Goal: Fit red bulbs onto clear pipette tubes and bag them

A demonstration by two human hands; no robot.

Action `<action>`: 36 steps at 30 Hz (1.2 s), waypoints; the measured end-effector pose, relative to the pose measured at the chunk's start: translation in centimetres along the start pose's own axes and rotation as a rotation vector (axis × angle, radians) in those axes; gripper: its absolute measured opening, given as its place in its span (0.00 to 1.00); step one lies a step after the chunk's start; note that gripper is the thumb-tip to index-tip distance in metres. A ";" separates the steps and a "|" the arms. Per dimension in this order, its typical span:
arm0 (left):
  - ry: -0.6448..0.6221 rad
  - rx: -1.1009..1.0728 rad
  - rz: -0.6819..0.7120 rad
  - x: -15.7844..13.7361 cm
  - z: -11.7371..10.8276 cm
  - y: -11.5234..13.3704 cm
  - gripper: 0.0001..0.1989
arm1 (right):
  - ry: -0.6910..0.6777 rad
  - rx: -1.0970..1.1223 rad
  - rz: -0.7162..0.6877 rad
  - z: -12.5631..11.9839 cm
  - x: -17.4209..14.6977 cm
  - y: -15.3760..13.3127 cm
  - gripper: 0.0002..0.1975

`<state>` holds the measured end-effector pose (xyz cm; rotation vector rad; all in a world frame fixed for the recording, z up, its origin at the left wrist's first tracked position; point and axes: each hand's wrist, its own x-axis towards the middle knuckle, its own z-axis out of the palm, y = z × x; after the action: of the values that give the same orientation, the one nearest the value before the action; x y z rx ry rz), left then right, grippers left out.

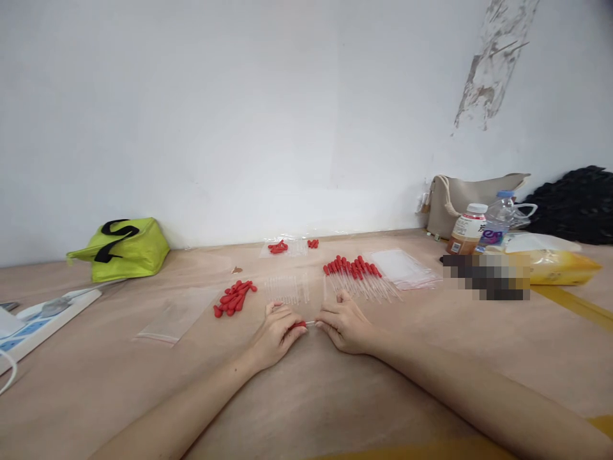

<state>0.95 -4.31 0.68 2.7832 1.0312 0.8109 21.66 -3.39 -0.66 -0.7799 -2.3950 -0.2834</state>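
Observation:
Between finger and thumb, my left hand pinches a red rubber dropper bulb. My right hand grips a thin clear dropper tube, whose end meets the bulb's mouth; how far it sits inside I cannot tell. Left of my hands lies a heap of loose red bulbs. Just beyond my fingers, several bare clear tubes are lined up side by side. Behind my right hand, droppers with red bulbs on clear tubes lie in a fanned row.
A clear zip bag lies at left, more bags at right. Another bag with red bulbs is near the wall. A green bag and power strip stand left; bottles, a beige bag and yellow pack right.

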 end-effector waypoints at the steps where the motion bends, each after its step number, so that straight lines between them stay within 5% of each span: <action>1: 0.003 0.003 0.013 0.0 0.0 0.1 0.09 | -0.006 -0.003 0.001 0.0 0.0 -0.2 0.12; 9: 0.005 0.021 0.026 0.2 0.2 0.1 0.08 | -0.076 -0.029 0.016 -0.2 0.5 -0.5 0.14; 18: 0.105 0.048 -0.027 -0.1 -0.2 -1.0 0.07 | -0.240 -0.136 0.087 -3.3 1.3 -0.8 0.12; 21: 0.222 0.018 -0.118 -0.3 -0.1 -1.0 0.13 | -0.203 -0.109 0.248 -4.6 1.5 1.9 0.11; 24: 0.216 -0.012 -0.129 -0.2 0.0 -0.8 0.16 | -0.024 -0.048 0.578 -5.2 2.3 5.6 0.11; 28: 0.131 -0.054 -0.111 -0.1 -0.1 -0.6 0.14 | 0.123 0.010 0.787 -3.3 3.8 7.9 0.12; 36: 0.058 -0.070 -0.147 -0.1 -0.1 -0.9 0.06 | -0.096 -0.155 0.837 1.6 4.5 6.8 0.07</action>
<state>0.26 -3.66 0.52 2.6044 1.1759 0.8950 22.00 4.80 0.89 -1.7975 -1.9237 -0.0819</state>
